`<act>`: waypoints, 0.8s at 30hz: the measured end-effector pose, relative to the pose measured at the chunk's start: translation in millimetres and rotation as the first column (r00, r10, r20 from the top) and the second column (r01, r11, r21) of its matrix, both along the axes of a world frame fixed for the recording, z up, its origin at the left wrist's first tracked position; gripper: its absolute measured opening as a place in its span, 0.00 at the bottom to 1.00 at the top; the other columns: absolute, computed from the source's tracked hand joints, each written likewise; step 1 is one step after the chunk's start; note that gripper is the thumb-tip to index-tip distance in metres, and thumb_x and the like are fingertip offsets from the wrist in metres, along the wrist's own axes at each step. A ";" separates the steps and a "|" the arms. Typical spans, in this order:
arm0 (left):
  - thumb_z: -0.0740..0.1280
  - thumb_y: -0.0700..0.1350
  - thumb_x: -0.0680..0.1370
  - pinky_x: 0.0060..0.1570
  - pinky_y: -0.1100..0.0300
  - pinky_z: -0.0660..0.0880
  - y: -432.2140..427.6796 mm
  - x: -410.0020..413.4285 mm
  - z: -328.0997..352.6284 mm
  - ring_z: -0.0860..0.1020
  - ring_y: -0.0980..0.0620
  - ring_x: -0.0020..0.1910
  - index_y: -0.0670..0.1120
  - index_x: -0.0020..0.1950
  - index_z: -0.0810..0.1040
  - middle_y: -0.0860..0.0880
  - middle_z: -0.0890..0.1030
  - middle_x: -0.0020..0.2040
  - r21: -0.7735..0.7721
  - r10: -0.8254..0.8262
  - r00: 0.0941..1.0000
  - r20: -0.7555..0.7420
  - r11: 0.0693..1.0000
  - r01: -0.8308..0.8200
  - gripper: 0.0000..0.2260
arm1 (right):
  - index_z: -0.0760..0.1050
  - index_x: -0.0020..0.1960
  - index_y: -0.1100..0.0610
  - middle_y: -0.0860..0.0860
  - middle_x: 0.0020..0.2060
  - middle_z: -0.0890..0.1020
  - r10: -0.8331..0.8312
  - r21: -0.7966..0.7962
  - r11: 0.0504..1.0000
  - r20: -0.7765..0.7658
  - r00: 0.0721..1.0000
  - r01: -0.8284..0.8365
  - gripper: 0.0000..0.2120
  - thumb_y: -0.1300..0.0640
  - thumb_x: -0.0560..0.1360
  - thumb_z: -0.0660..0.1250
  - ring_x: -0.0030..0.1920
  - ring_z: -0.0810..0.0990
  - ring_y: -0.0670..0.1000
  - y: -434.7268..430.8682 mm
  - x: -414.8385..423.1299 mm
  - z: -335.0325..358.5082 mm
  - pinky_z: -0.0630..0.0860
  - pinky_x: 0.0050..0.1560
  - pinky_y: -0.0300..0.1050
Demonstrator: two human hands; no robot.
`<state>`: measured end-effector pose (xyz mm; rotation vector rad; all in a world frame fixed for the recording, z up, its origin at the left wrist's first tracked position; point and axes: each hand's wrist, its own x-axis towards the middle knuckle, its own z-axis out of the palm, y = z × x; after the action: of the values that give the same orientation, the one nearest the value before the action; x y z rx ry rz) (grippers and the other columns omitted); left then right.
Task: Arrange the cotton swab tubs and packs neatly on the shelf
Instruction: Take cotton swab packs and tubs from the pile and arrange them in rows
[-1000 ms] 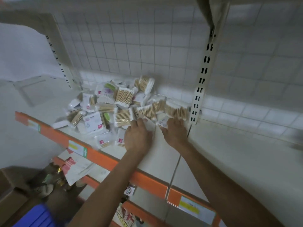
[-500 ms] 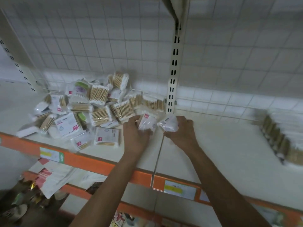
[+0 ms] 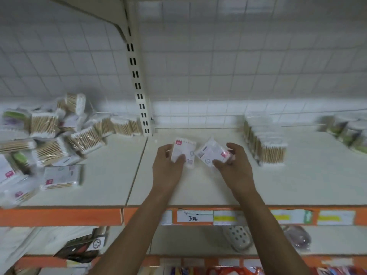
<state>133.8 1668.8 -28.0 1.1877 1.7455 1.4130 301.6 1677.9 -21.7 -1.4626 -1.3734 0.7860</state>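
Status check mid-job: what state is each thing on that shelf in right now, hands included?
Left hand, grips white red-labelled swab pack, upright.
Right hand, grips clear-wrapped pink-labelled swab pack, tilted.
Left pile of wooden-stick swab packs, jumbled.
Right row of wooden-stick swab packs, standing, lined up.
Round clear tubs, far right, blurred.

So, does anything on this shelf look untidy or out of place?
Yes. The heap of packs in the left bay lies jumbled, tilted and overlapping at every angle, unlike the upright row in the right bay. The left hand holds a white pack, the right hand a clear-wrapped pack.
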 end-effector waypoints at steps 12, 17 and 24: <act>0.65 0.46 0.75 0.53 0.54 0.70 18.9 117.6 -15.6 0.74 0.42 0.57 0.45 0.65 0.70 0.43 0.77 0.59 -0.101 -0.039 0.804 -0.594 0.995 -0.026 0.19 | 0.70 0.58 0.47 0.40 0.47 0.77 0.010 0.023 1.000 -0.142 0.990 -0.006 0.22 0.60 0.69 0.73 0.46 0.79 0.48 0.6 133.4 4.9 0.78 0.53 0.56; 0.71 0.37 0.67 0.60 0.53 0.71 13.7 148.1 -15.3 0.70 0.41 0.62 0.42 0.62 0.75 0.41 0.75 0.61 0.210 0.055 0.703 -0.709 0.968 0.137 0.23 | 0.70 0.59 0.49 0.38 0.46 0.74 0.015 -0.010 1.000 -0.185 0.983 -0.017 0.19 0.58 0.71 0.72 0.46 0.79 0.51 4.5 168.6 4.1 0.78 0.51 0.55; 0.71 0.45 0.68 0.60 0.68 0.65 -0.6 199.1 -12.0 0.72 0.53 0.60 0.47 0.63 0.76 0.47 0.75 0.60 0.199 -0.180 0.665 -0.725 0.870 0.451 0.23 | 0.70 0.59 0.48 0.40 0.48 0.74 0.081 -0.026 0.996 -0.212 0.974 -0.088 0.17 0.50 0.72 0.70 0.50 0.80 0.51 6.1 194.7 1.7 0.78 0.53 0.56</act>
<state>332.9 1668.2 -40.0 2.3541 1.5970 1.1641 496.3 1684.0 -20.0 -1.3124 -1.2717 0.9952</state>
